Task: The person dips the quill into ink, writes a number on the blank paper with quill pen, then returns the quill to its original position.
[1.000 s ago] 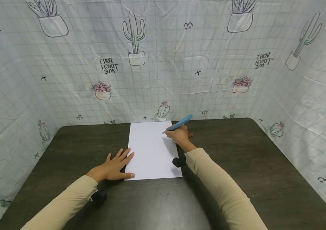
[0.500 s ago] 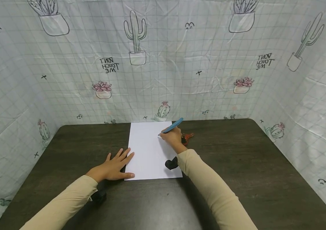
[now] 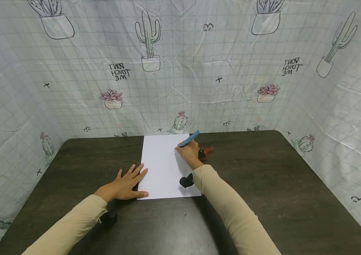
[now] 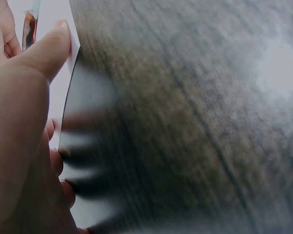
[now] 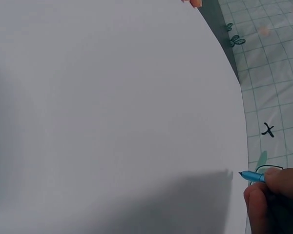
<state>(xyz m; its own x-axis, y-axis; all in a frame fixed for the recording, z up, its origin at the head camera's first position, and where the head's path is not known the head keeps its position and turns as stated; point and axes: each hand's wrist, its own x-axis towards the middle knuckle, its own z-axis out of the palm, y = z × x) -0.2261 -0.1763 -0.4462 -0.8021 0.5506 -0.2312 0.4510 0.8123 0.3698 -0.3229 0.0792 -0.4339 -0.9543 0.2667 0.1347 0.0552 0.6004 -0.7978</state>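
Note:
A sheet of white paper (image 3: 161, 170) lies on the dark table, its visible face plain. My left hand (image 3: 123, 185) rests flat at the left edge of the sheet, fingers spread and thumb on the near left corner. Over the upper right part of the paper, my right hand (image 3: 189, 152) pinches a blue pen (image 3: 189, 138) that slants up to the right. In the right wrist view the dark tip of the pen (image 5: 251, 176) points at the paper, close over it, with its shadow a little way off.
Just right of the paper, partly behind the right hand, lies an orange and black object (image 3: 206, 152). The dark wooden table (image 3: 279, 184) stretches to both sides. A white curtain (image 3: 199, 71) printed with cacti hangs along the back and sides.
My right hand has moved left and slightly nearer with the pen, further over the paper. This uncovers more of the orange and black object. The left hand stays in place.

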